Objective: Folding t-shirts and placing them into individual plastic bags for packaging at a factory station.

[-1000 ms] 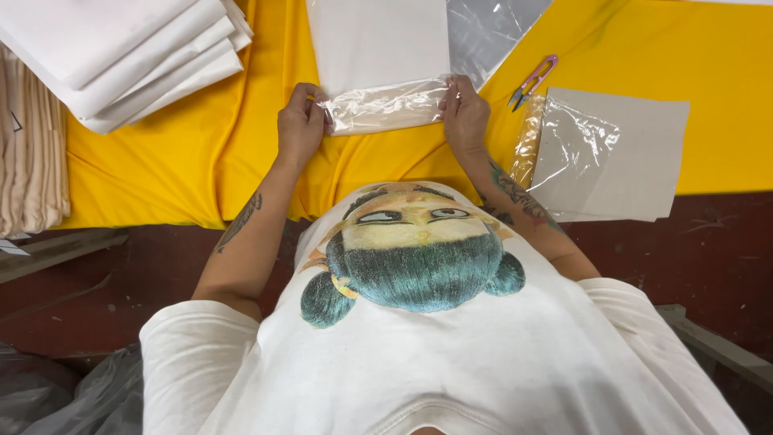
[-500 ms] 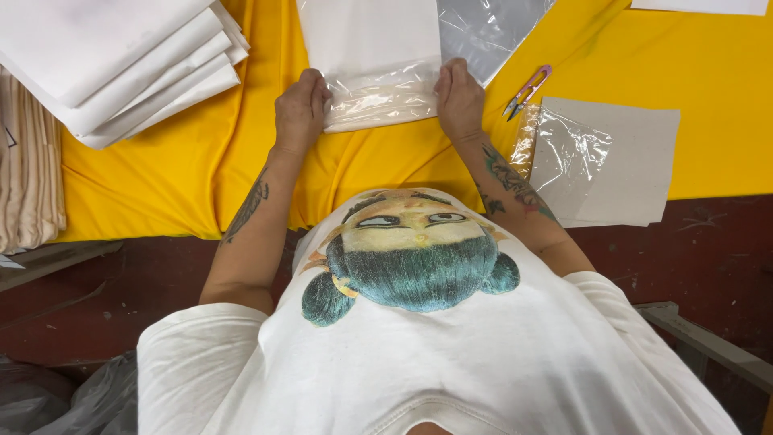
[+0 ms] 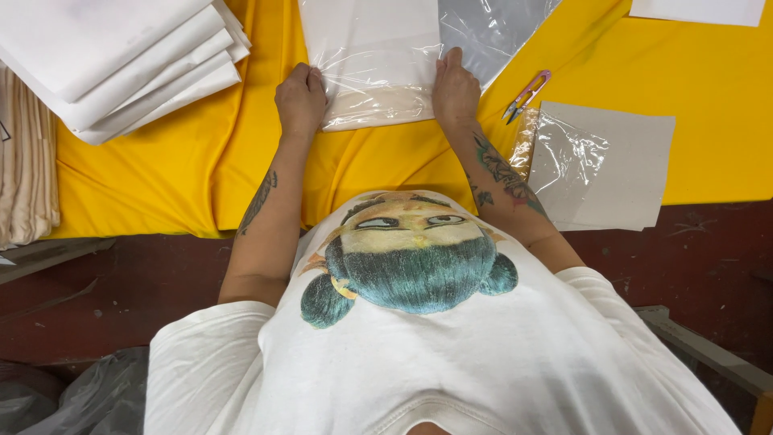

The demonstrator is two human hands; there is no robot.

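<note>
Fingers of your left hand [image 3: 301,98] curl over the near left edge of the clear plastic bag [image 3: 378,89], pinching it where the wrap bunches up; your right hand [image 3: 455,90] grips the bag's near right edge the same way, thumb up along the side. Inside the bag sits a folded white cloth [image 3: 366,40], and the bag lies flat on the yellow table cover [image 3: 201,161], straight ahead of your chest. Left of the bag, well apart, is a stack of folded white cloths [image 3: 113,56]. Just right of the bag, near your right hand, lie small pink thread snips [image 3: 525,93]. Beyond the snips, further right of the bag, grey cardboard sheets [image 3: 616,169] rest with a crumpled clear film [image 3: 564,153] on top. A loose empty plastic sleeve [image 3: 491,28] juts out behind the bag's right side.
</note>
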